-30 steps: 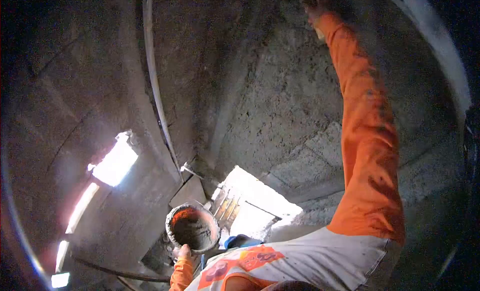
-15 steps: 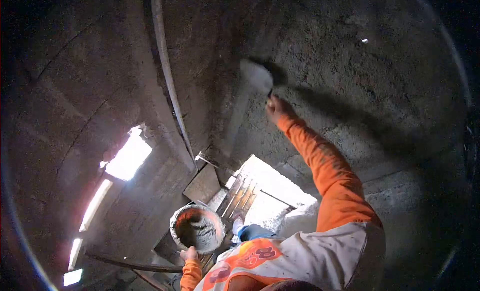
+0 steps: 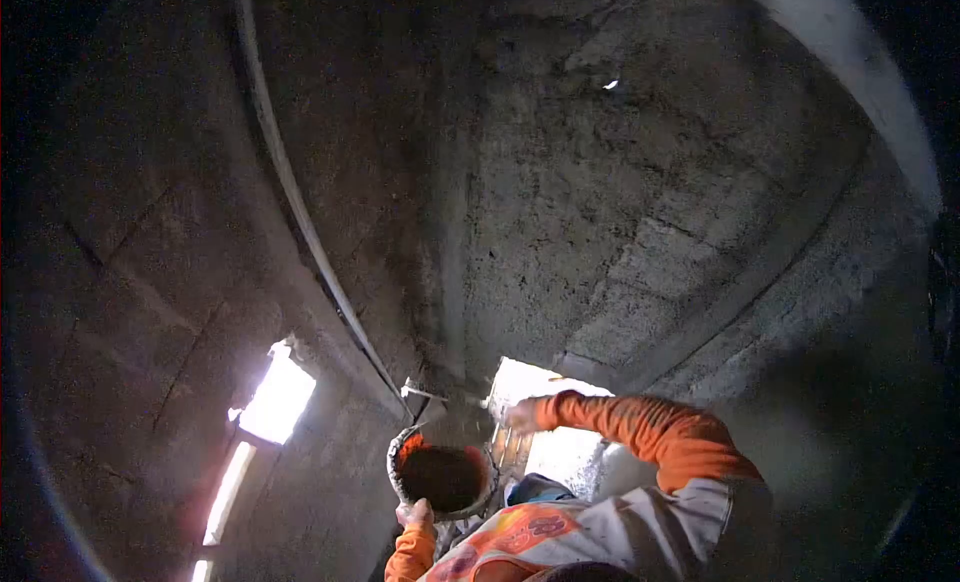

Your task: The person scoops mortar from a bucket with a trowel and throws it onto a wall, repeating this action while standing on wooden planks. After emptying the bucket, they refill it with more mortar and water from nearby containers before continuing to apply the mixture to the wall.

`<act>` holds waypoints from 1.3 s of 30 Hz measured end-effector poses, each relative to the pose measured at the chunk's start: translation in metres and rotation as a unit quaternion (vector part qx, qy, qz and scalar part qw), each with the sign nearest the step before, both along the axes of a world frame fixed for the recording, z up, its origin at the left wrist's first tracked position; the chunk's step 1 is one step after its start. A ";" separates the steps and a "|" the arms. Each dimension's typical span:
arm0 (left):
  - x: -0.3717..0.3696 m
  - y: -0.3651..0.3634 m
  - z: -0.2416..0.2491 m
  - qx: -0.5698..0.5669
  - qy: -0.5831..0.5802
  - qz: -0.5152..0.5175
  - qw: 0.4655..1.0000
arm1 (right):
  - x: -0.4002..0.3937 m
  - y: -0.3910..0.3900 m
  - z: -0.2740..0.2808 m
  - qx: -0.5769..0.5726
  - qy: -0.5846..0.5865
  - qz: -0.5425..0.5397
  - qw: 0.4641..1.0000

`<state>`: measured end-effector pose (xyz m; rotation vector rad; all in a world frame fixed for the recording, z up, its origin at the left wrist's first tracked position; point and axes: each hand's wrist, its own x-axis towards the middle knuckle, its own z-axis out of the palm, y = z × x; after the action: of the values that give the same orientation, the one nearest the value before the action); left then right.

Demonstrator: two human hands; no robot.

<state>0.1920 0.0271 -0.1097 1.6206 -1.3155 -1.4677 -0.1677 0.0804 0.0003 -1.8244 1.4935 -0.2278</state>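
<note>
A round bucket (image 3: pixel 442 478) with a mortar-crusted rim and a dark inside is at the bottom centre, tilted, its mouth facing me. My left hand (image 3: pixel 415 514) is closed on the near left side of its rim. My right hand (image 3: pixel 522 416), in an orange sleeve, is closed just above and right of the bucket. From it the trowel (image 3: pixel 456 422) shows only as a faint grey blur over the far rim. How much mortar the bucket holds is too dark to tell.
A rough cement wall (image 3: pixel 560 232) rises ahead, with a corner on its left. A long pale strip (image 3: pixel 300 207) curves down the left wall. Bright openings stand at lower left (image 3: pixel 277 397) and behind my right forearm (image 3: pixel 530 377).
My right hand has come down from the wall to beside the bucket with the trowel. The bucket, my left hand still on it, appears farther right and more tilted. The view has shifted.
</note>
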 end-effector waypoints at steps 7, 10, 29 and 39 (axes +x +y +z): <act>-0.030 -0.015 0.057 0.024 -0.154 -0.089 0.984 | 0.122 0.028 -0.011 0.244 0.176 -0.346 0.889; -0.025 -0.012 0.080 0.053 0.008 -0.163 0.985 | 0.095 0.070 -0.104 0.114 0.202 -0.063 0.971; -0.021 -0.012 0.056 0.109 0.144 -0.105 0.978 | 0.098 0.086 0.033 -0.064 0.367 -0.225 0.900; -0.003 -0.005 0.025 0.117 0.025 -0.088 0.989 | 0.114 0.058 -0.031 0.015 0.118 -0.235 0.965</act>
<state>0.1888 0.0221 -0.0849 1.6324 -1.3283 -1.8158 -0.0533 0.1387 -0.0302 -1.4862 2.0793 -0.2179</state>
